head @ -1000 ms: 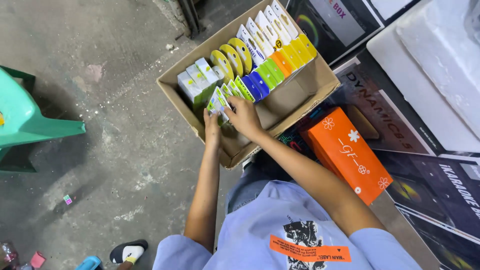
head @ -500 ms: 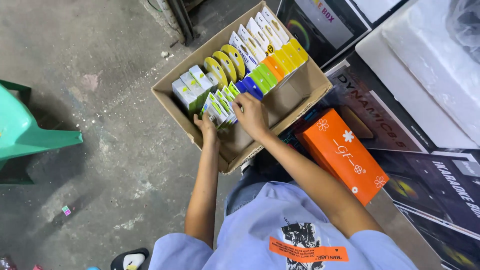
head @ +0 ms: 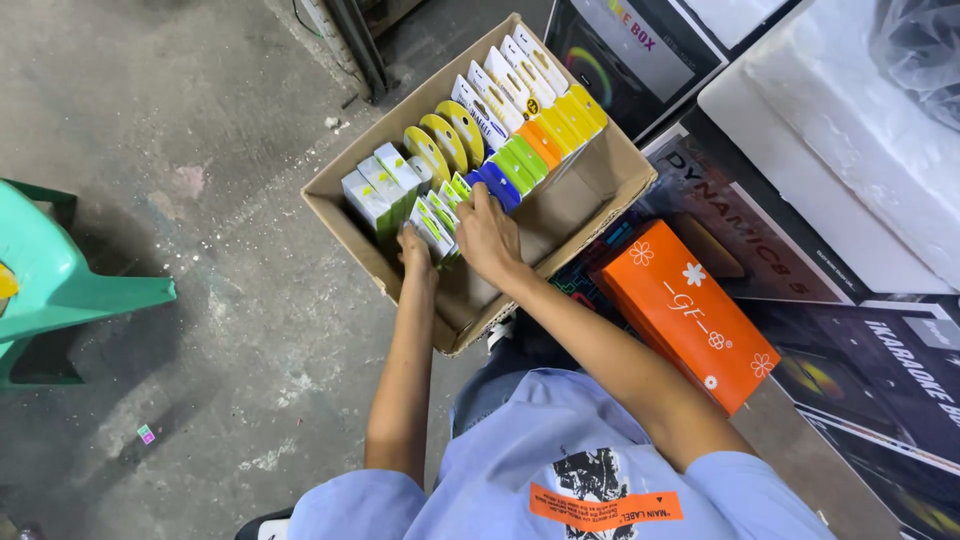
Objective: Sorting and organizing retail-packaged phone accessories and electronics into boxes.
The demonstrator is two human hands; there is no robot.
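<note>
Small green-and-white packets (head: 437,216), standing on edge in a short row inside cardboard box (head: 600,195), near its 8 o'clock wall. Left hand (head: 416,255) at 7 o'clock of that row, fingers curled, fingertips pressed against the nearest packet; whether gripping or only pushing, cannot tell. Right hand (head: 487,236) at 4 o'clock of the row, palm down, fingers bent over the packet tops and touching them, not clearly pinching any single one. White-and-green cartons (head: 378,185) upright at 10 o'clock of the hands, just beside the packets. Yellow round packs (head: 443,141) at 12 o'clock, then a line of blue, green, orange and yellow boxes (head: 540,135) running toward 1 o'clock. Box floor bare at 3 o'clock of the right hand. Orange patterned box (head: 690,312) outside the cardboard box at 4 o'clock, lying on dark printed cartons. Green plastic chair (head: 60,285) at 9 o'clock on grey concrete floor (head: 200,120), well apart.
</note>
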